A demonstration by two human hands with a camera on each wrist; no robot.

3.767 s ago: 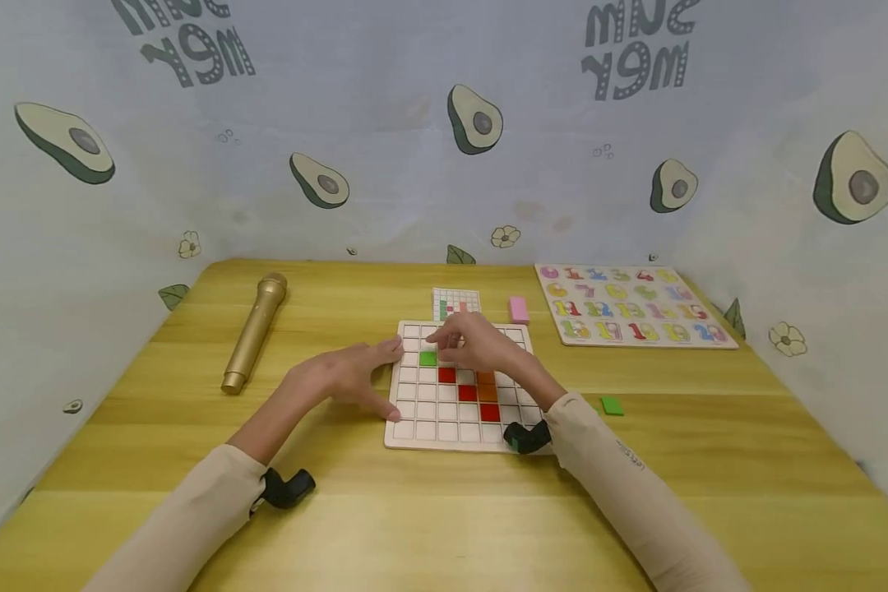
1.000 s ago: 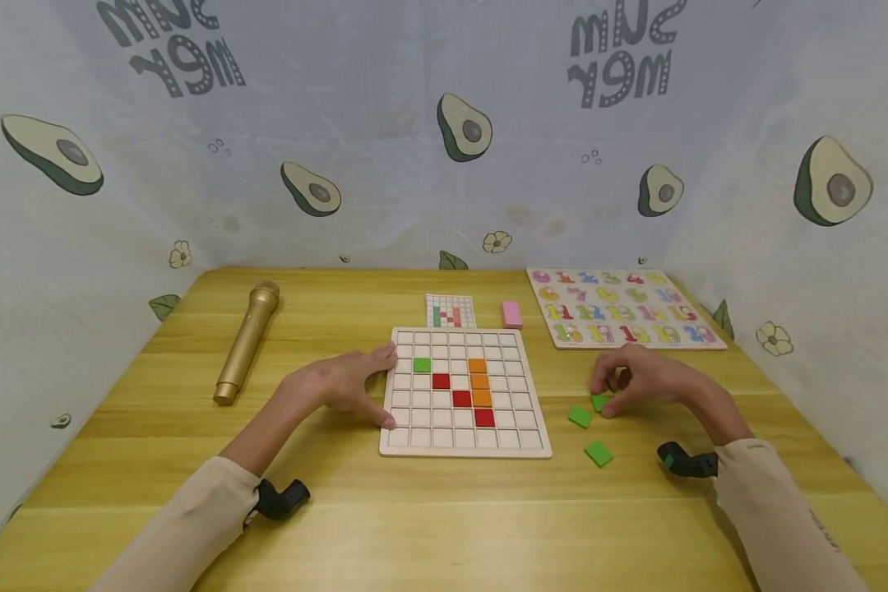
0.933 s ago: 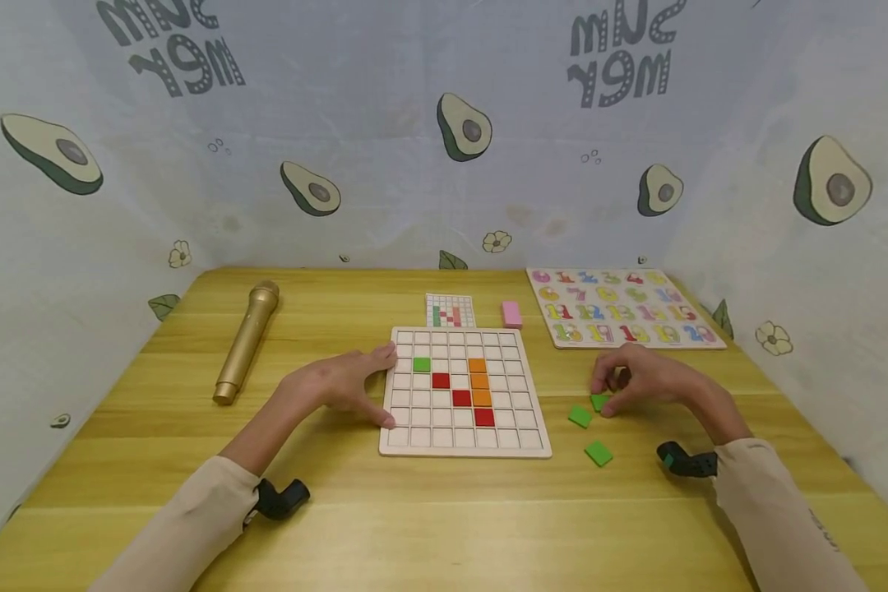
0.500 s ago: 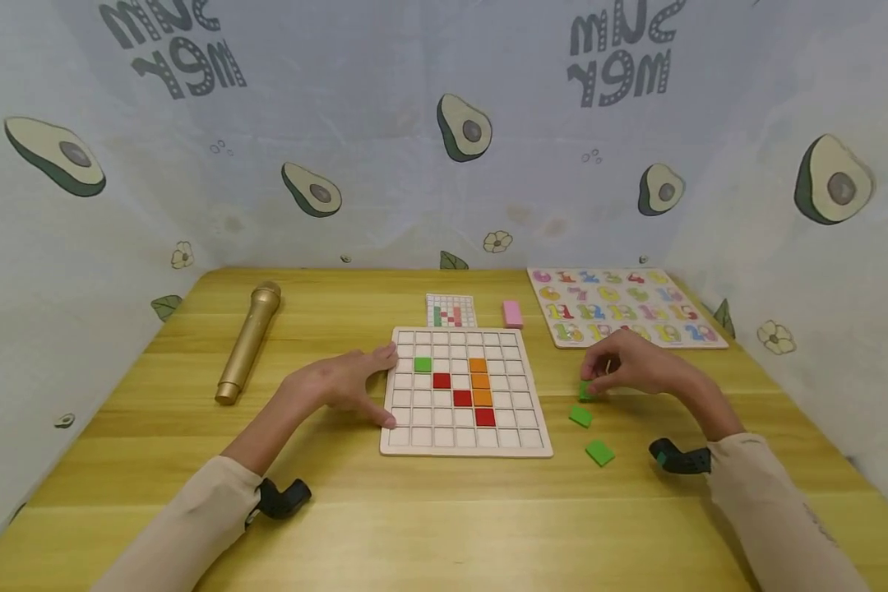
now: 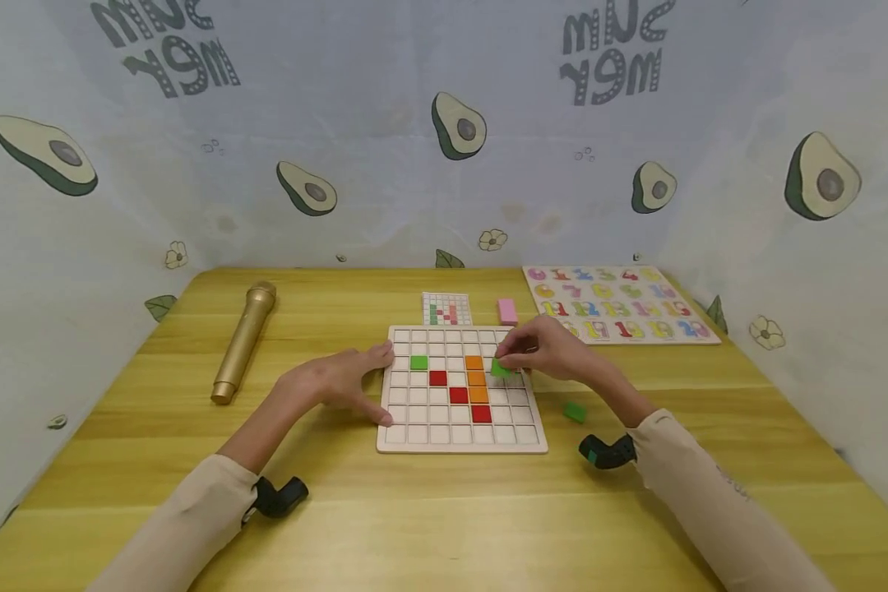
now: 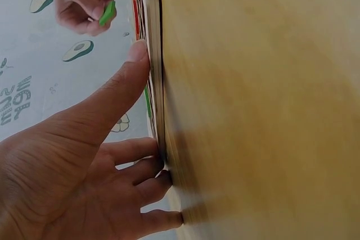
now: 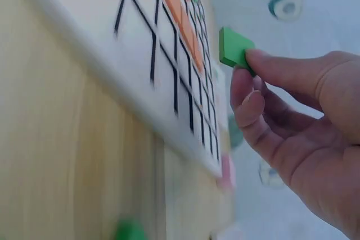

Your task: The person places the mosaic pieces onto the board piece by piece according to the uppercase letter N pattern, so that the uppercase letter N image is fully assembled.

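A square white grid board (image 5: 429,436) lies on the wooden table, with one green tile (image 5: 418,362), several red tiles (image 5: 459,395) and a column of orange tiles (image 5: 475,378) in its cells. My left hand (image 5: 340,380) touches the board's left edge, thumb and straight fingers spread apart along it. Over the board's right part, my right hand (image 5: 551,351) pinches a square green tile (image 7: 233,48) between thumb and fingers. The right wrist view shows that tile tilted and raised above the board. A loose green tile (image 5: 575,412) lies on the table to the right.
Behind the board are a small printed grid card (image 5: 446,310) and a pink block (image 5: 506,312). A number puzzle board (image 5: 622,300) lies at the back right, partly behind my right hand. A gold microphone (image 5: 244,341) lies on the left. Avocado-print cloth hangs behind the table.
My right hand picked up a green tile from the right of the table and carried it left over the board. Another loose green tile is now hidden by the right wrist. The left hand stayed put.
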